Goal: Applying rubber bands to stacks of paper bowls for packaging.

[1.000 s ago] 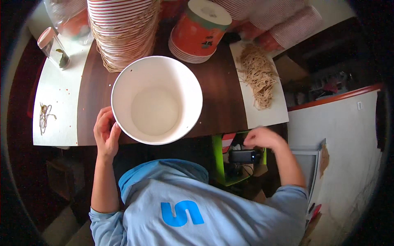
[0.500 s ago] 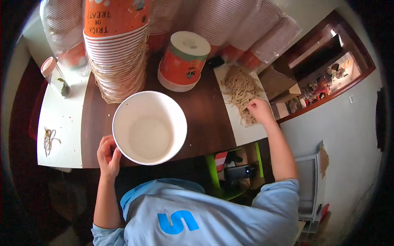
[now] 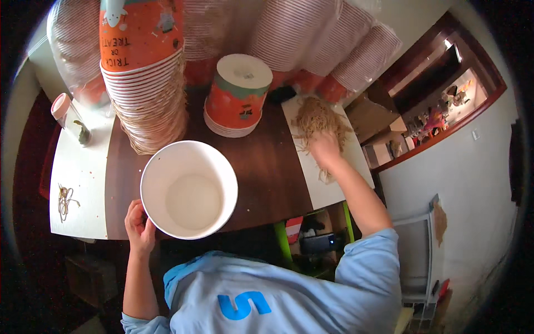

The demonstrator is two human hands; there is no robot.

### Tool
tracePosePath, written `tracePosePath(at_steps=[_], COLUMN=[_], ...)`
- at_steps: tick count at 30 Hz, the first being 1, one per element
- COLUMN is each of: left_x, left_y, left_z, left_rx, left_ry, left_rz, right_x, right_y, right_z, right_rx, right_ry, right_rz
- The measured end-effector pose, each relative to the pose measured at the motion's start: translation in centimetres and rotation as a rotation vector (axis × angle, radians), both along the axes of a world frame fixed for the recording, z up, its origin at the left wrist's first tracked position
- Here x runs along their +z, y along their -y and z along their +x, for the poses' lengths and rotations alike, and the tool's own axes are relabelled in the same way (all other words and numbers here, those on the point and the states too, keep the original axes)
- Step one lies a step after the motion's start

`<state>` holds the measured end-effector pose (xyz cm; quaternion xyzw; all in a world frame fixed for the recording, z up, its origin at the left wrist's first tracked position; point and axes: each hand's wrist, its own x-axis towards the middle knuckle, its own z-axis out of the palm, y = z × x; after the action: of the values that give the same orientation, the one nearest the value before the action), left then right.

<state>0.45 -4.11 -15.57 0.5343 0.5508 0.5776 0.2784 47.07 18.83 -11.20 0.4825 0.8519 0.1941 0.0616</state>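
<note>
White-lined bucket: mouth up, near edge of the brown table. Your left hand, fingers curled, touches its left side; can't tell whether it grips. Your right hand is at the tan cord pile, finger closure blurred, can't tell. Beyond: upturned orange tubs.

Lettering on orange bucket, numeral on shirt

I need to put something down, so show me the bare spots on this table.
Bare brown tabletop lies between the white bucket and the string pile. Another patch, lightly specked, lies at far left between the jar and the cord. It's crowded along the back, with stacked buckets, and at right, where the right hand touches the pile.
</note>
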Motion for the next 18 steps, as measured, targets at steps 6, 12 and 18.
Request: tracePosePath(at_steps=[6, 12, 18], left_x=[-2.0, -3.8, -4.3], left_y=[0.7, 0.6, 0.6], left_z=[-1.6, -2.7, -3.0], left_rx=[-0.039, -0.074, -0.109], left_ry=[0.143, 0.1, 0.14], left_rz=[-0.07, -0.062, -0.037], right_x=[6.1, 13.2, 22.7], right_y=[-1.4, -1.1, -1.4], right_z=[0.6, 3.8, 6.1], right_rx=[-0.358, -0.434, -0.078], right_ry=[-0.752, -1.359, -1.768], right_rz=[-0.28, -0.267, -0.334])
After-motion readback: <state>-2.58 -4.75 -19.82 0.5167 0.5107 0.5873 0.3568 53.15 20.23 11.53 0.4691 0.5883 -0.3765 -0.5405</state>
